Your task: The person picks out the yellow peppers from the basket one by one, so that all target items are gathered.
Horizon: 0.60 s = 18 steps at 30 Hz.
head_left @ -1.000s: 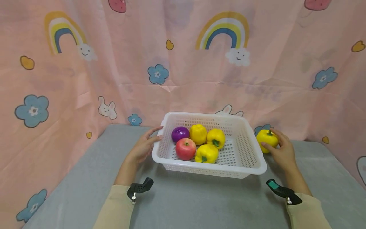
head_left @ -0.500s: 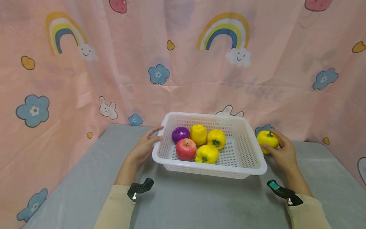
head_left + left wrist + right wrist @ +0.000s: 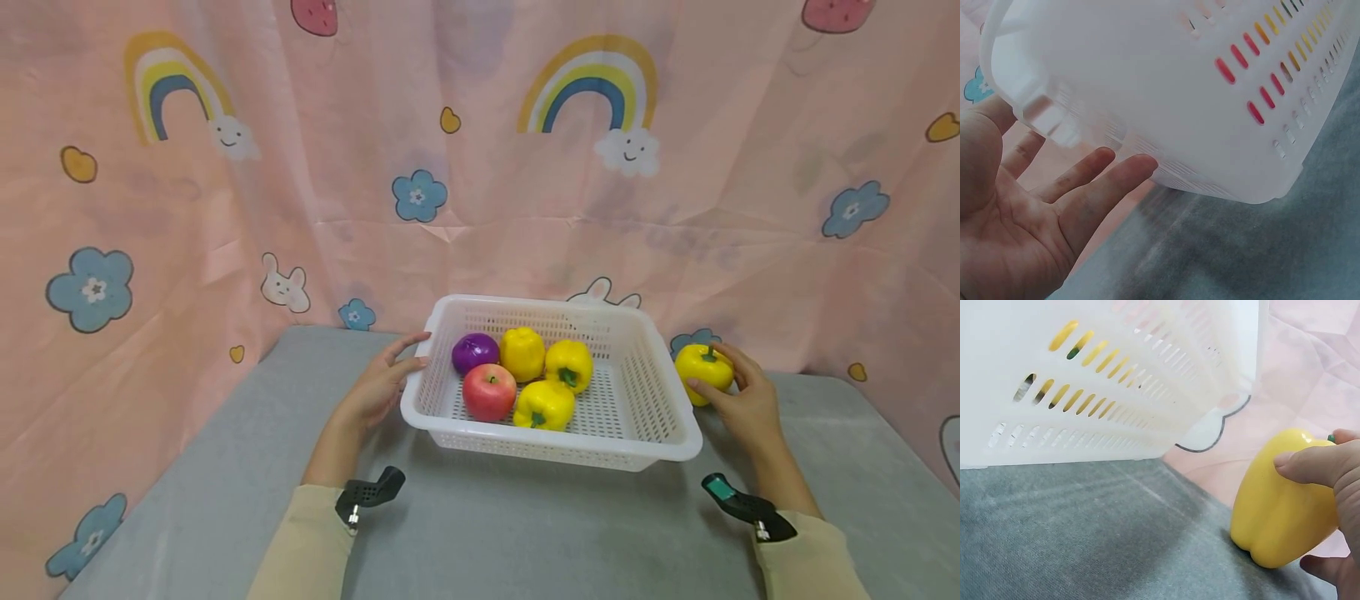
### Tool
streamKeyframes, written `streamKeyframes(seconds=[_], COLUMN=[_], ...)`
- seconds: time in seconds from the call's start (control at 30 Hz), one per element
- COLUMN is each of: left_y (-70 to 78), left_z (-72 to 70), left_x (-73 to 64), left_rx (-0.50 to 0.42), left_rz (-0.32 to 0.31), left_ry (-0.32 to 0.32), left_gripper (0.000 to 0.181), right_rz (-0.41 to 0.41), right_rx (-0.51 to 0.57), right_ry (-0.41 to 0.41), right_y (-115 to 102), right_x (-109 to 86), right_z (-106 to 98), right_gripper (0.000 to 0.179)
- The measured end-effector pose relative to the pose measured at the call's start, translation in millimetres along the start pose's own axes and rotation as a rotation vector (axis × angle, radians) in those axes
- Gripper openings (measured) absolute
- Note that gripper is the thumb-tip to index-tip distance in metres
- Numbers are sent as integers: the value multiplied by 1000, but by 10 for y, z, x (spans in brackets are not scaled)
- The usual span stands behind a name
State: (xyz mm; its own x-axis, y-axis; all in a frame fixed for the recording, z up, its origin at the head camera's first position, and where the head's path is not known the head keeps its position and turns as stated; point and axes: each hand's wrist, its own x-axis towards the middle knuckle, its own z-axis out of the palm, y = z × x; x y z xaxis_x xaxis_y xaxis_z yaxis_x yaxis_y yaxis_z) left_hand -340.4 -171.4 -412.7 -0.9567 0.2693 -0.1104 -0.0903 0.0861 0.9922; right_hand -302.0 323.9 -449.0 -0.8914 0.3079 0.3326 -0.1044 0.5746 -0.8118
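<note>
My left hand (image 3: 375,390) is at the left end of the white slotted basket (image 3: 540,446), its fingers fairly straight and touching the rim and outer wall; in the left wrist view, fingertips (image 3: 1141,164) lie against the side. To the right of the basket, my right hand (image 3: 750,404) holds a yellow bell pepper (image 3: 701,377) with a green stem, thumb on one side and fingers around the other. The right wrist view shows this bell pepper (image 3: 1279,506) upright, low over the grey cloth, with part of it behind the thumb.
Inside the basket lie a red apple (image 3: 489,393), a purple round vegetable (image 3: 475,354) and three yellow bell peppers (image 3: 544,406), grouped toward the left. The grey table (image 3: 525,533) ends at a pink patterned curtain (image 3: 487,250) behind. Black wrist devices (image 3: 371,492) sit on both sleeves.
Both hands, the basket and the bell pepper keep their places. The whole head view has shifted very slightly right and down.
</note>
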Motion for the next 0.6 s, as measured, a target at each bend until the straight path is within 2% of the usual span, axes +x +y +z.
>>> streamKeyframes(seconds=[0.23, 0.6], left_y=[3, -12], left_z=[7, 5], left_x=[-3, 10], left_rx=[-9, -7], left_rz=[6, 1], left_ry=[-4, 4], left_gripper=[52, 53], right_rz=[-4, 1], right_rx=[-19, 8], right_ry=[4, 10], right_y=[-3, -66], right_x=[7, 28], right_z=[-4, -53], right_gripper=[67, 69])
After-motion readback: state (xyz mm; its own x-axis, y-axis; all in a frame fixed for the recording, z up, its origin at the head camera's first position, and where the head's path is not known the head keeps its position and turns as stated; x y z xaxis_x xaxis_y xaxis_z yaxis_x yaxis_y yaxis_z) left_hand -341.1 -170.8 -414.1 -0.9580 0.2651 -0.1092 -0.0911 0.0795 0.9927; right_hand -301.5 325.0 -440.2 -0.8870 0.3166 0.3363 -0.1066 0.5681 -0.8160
